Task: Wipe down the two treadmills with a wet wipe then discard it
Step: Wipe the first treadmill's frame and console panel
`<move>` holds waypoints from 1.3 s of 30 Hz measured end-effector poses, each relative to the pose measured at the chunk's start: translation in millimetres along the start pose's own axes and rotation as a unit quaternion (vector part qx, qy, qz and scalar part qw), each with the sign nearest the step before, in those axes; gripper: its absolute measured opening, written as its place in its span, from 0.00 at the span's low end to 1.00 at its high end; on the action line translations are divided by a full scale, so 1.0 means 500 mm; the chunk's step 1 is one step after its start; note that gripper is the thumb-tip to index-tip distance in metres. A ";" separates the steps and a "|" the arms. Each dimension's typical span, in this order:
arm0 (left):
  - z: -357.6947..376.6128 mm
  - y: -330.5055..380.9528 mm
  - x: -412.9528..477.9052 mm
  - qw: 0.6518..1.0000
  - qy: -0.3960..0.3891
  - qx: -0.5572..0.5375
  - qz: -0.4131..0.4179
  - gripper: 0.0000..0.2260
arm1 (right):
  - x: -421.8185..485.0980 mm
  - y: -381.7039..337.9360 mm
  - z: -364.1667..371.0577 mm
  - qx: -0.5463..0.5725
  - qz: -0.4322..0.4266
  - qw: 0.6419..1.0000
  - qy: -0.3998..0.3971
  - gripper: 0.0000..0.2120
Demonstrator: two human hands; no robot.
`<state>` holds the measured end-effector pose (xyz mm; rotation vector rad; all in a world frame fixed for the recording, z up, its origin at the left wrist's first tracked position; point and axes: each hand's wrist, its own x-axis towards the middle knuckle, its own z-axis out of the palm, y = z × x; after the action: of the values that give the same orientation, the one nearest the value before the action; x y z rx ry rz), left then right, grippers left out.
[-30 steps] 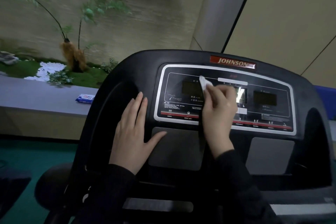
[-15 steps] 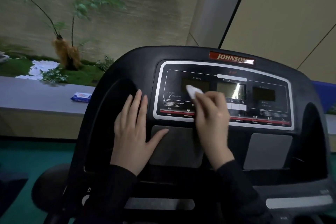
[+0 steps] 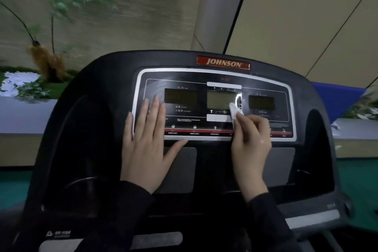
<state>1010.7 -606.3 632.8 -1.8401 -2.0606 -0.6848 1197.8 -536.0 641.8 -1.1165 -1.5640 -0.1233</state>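
Your view is filled by the black treadmill console [image 3: 98, 129], its red JOHNSON badge [image 3: 223, 63] at twelve o'clock above the silver-framed control panel [image 3: 214, 106]. On that panel three dark display windows sit in a row, the middle screen [image 3: 222, 100] lit paler than its neighbours. Your left hand [image 3: 146, 149] lies flat and spread wide at the panel's nine o'clock edge, fingers on the frame, thumb pointing toward three o'clock along the lower border. Your right hand [image 3: 251, 145] is curled shut around the wet wipe [image 3: 235, 111], whose white tip pokes out toward eleven o'clock and touches the panel just at the five o'clock corner of the middle screen. The console's side recesses are too dark to show any contents
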 end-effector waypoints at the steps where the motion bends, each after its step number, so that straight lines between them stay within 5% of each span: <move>1: 0.001 0.000 0.000 1.000 0.001 0.004 -0.002 0.37 | 0.001 0.005 -0.002 0.000 0.008 1.000 0.006 0.09; 4: 0.003 0.003 0.001 1.000 0.007 0.011 -0.006 0.37 | 0.000 -0.007 0.015 0.018 -0.004 1.000 -0.002 0.09; 9: -0.002 0.013 0.001 1.000 0.023 -0.018 -0.012 0.37 | 0.038 -0.033 0.043 0.029 -0.142 0.985 -0.097 0.09; 17: 0.007 0.074 -0.008 0.999 0.024 -0.039 -0.027 0.39 | 0.105 0.079 -0.019 0.018 0.011 1.000 0.009 0.09; 25: 0.032 0.126 -0.029 1.000 0.006 -0.018 -0.025 0.41 | 0.020 0.055 -0.017 0.058 -0.114 0.989 -0.078 0.09; 33: 0.064 0.200 -0.071 0.995 -0.001 -0.034 -0.097 0.45 | 0.043 0.142 -0.068 0.040 -0.048 0.998 -0.018 0.08; 39: 0.080 0.218 -0.084 0.993 0.000 -0.014 -0.121 0.47 | 0.030 0.139 -0.077 0.058 -0.121 0.986 -0.096 0.09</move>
<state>1127.6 -613.2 594.2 -1.6193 -2.3082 -0.7753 1274.8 -513.3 634.5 -0.8642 -1.8527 -0.0890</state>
